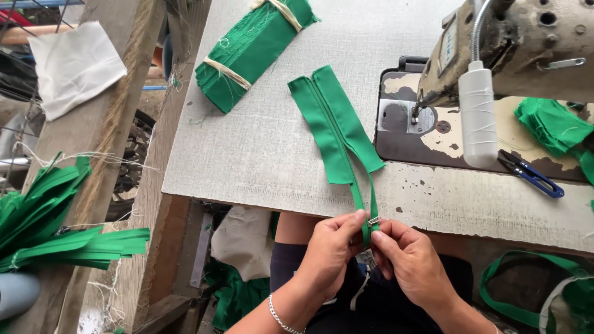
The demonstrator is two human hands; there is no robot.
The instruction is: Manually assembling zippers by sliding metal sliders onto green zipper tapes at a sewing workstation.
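Both hands work at the near table edge. The left hand pinches the narrow green zipper tape just beside the small metal slider; the right hand pinches the tape below the slider. The wide end lies flat on the table beside the sewing machine. Judgement: both tape halves should stay level and taut, so the slider seats evenly.

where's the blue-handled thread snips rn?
In the head view, the small blue-handled thread snips lie at the right on the worn sewing machine bed, just right of the white cylindrical lamp and below loose green fabric pieces.
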